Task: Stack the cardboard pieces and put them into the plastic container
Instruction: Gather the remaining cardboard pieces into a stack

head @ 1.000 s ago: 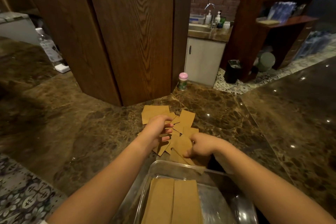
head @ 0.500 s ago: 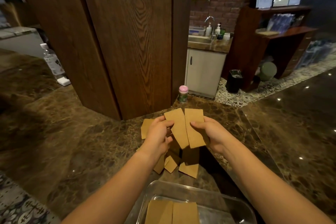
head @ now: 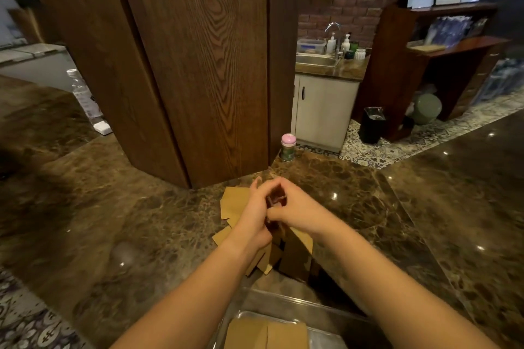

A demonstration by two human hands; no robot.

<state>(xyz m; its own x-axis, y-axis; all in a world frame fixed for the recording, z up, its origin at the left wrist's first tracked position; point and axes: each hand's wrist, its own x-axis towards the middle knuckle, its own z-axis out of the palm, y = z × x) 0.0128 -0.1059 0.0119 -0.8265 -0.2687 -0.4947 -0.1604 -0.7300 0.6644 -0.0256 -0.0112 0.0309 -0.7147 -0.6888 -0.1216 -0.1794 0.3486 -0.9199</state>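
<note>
On the dark brown marble worktop, glossy and veined with small light reflections, the two hands meet above a loose pile of cardboard pieces. The pieces are flat, matte, tan rectangles with straight cut edges; they lie overlapping at different angles, so the pile has no single direction. One larger piece under the right forearm lies with its long axis running roughly away from the person.

The left hand and the right hand are pressed close together, fingers curled toward each other. Between them a thin dark edge shows, but it is blurred, and I cannot tell for certain whether they clamp cardboard there.

At the bottom edge stands the plastic container, clear, with rounded corners and thin shiny walls. Inside it two cardboard stacks lie flat side by side, their long axes pointing away from the person.

Behind the pile rises a wooden pillar with strong dark grain. Near its right corner a small jar with a pink lid stands upright on the worktop. At the left a clear plastic bottle leans beside the pillar.
</note>
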